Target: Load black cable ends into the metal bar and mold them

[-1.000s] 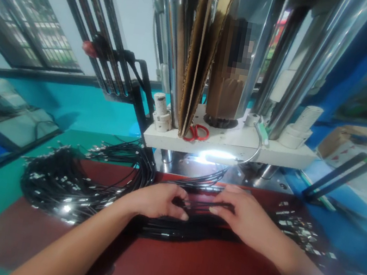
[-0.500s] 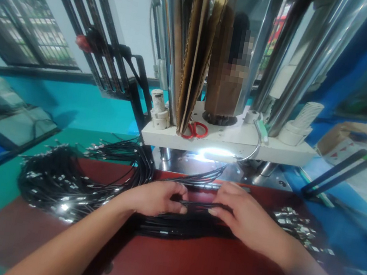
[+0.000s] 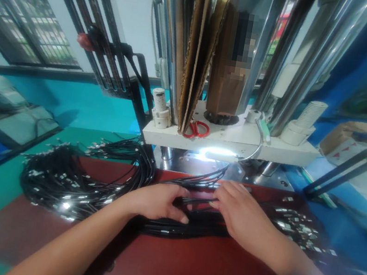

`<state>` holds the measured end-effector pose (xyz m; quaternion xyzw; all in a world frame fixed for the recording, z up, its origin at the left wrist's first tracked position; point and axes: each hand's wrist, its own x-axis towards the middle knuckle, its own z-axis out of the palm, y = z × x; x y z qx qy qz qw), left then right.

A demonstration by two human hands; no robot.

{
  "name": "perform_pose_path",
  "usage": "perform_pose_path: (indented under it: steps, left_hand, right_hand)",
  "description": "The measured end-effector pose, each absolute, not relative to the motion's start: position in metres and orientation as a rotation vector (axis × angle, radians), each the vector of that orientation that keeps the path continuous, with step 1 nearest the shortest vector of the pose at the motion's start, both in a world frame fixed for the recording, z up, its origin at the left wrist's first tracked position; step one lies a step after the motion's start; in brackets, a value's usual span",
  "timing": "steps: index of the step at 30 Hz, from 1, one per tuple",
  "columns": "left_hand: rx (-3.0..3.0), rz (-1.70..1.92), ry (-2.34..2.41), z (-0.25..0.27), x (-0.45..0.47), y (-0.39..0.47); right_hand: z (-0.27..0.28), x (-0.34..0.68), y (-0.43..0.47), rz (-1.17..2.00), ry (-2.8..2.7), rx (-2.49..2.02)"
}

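Note:
Both my hands are at a bundle of black cables (image 3: 196, 226) lying across the red-brown board. My left hand (image 3: 162, 199) curls its fingers around a few thin cables, its thumb standing apart from the fingertips. My right hand (image 3: 235, 207) pinches the same few cables farther right, fingers bent together. Another strand of black cables (image 3: 197, 179) runs behind my hands toward the press. To the left, the thick loop of cables (image 3: 56, 182) shows many shiny metal ends. More metal cable ends (image 3: 298, 228) lie right of my right hand.
In front stands a press with a white plate (image 3: 176, 141), steel columns and a bright lamp (image 3: 219, 154) under the plate. Red-handled scissors (image 3: 199, 130) and cardboard sheets (image 3: 195, 64) rest on it. The red-brown board (image 3: 203, 272) extends toward me.
My left thumb and fingers have spread a little farther apart. The fingers of my right hand have drawn closer together around the cables. The cable bundle stays in place.

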<state>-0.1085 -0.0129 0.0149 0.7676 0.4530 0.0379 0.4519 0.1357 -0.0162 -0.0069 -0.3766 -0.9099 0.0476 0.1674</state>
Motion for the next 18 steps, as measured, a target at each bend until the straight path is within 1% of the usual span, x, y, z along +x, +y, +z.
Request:
perform_pose_path:
  steps: [8, 14, 18]
  left_hand:
    - [1.887, 0.089, 1.174, 0.013, -0.108, -0.014]
    - [1.873, 0.122, 1.172, 0.016, -0.11, -0.013]
    - [1.914, 0.121, 1.176, 0.022, -0.11, -0.014]
  right_hand:
    - [-0.007, 0.138, -0.016, 0.16, -2.59, -1.026]
    - [-0.005, 0.145, -0.015, 0.304, -2.58, -1.107]
    - [-0.003, 0.147, -0.014, 0.313, -2.586, -1.111]
